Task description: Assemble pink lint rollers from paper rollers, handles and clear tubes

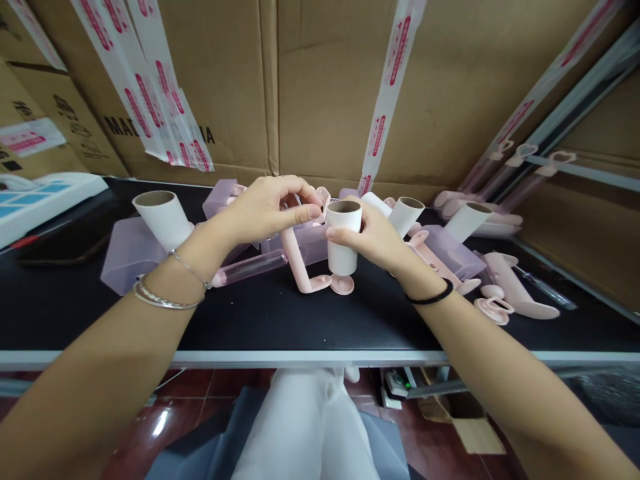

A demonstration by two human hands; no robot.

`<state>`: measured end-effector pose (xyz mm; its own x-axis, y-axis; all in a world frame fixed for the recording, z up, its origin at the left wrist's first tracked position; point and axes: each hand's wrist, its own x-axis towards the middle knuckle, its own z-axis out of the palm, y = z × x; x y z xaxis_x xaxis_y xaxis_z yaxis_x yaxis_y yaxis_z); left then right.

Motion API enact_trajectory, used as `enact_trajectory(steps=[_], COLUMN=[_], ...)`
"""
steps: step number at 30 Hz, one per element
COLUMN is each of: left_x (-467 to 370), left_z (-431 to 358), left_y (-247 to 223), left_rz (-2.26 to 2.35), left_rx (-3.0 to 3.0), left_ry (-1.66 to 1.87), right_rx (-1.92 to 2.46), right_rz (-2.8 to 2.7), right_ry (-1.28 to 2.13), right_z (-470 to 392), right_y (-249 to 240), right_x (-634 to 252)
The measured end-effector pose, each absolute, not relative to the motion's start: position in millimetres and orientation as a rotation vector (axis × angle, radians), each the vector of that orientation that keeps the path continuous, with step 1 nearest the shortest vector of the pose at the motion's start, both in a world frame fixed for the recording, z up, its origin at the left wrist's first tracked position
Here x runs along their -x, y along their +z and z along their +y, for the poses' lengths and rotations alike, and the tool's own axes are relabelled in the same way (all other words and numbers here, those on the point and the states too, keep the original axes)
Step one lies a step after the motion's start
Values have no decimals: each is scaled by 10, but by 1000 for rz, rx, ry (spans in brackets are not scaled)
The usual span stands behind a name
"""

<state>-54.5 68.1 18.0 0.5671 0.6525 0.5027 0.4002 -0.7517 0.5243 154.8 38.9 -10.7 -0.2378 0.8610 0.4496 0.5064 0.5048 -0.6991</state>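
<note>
My right hand (pixel 373 233) is closed around a white cup (pixel 343 250) with a greyish-brown inside, held upright with its mouth up. Just under the cup is a small round pink piece (pixel 343 285). To its left, my left hand (pixel 273 208) has thumb and fingers curled close together beside the cup's rim. A small pink part (pixel 324 200) shows at those fingertips, but what they grip, if anything, is too hidden to make out. Below this hand stands a bent pink piece (pixel 299 267), and a clear pink tube (pixel 253 268) lies on the black tabletop.
Another white cup (pixel 163 220) leans on a translucent purple box (pixel 133 257) at left. More cups (pixel 406 215), pink parts (pixel 520 287) and a clear-handled screwdriver (pixel 547 288) lie at right. A phone-like dark slab (pixel 65 243) lies far left. Cardboard (pixel 320 87) walls the back.
</note>
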Motion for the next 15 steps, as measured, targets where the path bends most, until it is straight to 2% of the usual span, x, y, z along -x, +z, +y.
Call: enact_trajectory(steps=[15], left_x=[546], left_z=[617], left_y=[229], left_rz=[955], left_rx=[-2451], left_ry=[929], right_rx=[1214], right_rz=[-2347], right_ry=[767], right_z=[189], right_y=[282], right_x=[-1851])
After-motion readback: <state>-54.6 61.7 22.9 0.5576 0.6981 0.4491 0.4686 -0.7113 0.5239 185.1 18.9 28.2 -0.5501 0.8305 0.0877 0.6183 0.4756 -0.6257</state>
